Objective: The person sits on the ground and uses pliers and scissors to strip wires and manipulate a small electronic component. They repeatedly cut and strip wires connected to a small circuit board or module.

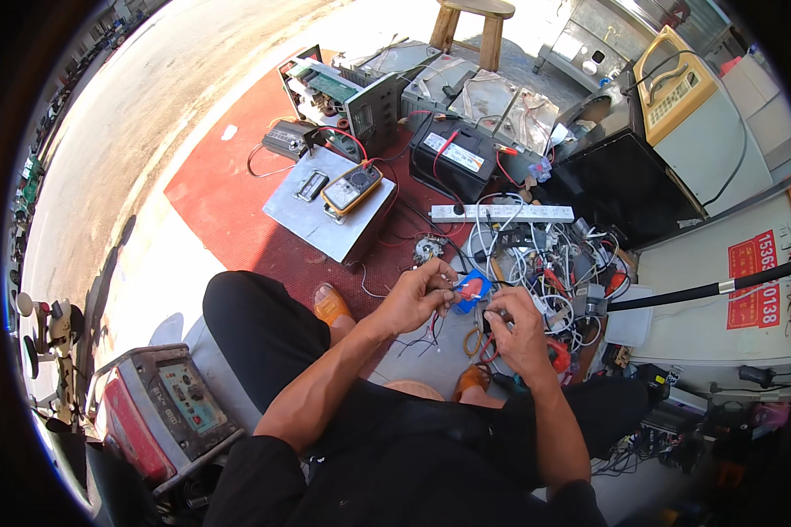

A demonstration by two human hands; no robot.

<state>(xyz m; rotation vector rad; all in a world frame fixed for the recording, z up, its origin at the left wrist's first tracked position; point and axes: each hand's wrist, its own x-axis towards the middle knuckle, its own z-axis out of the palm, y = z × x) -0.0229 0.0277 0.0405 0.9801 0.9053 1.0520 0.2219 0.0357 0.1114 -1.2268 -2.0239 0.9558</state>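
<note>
My left hand [422, 297] is closed, thumb and fingertips pinching thin wires. Close to its fingertips sits a small blue piece [467, 303] with a pinkish-red patch, perhaps a wrapped pack; its exact kind is unclear. On the other side of it, my right hand [518, 327] has its fingers curled and pressed together, with something small and dark at the tips that I cannot make out. Dark and red thin wires [432, 334] dangle below my left hand. Both hands are above the floor between my knees.
A yellow multimeter [353, 189] rests on a silver metal box [281, 211] upon the red mat [228, 202]. Beyond are a black battery [439, 171] and an opened electronic unit [373, 114]. A white power strip [518, 213] borders tangled cables [545, 263]. A red-grey machine [141, 422] stands left.
</note>
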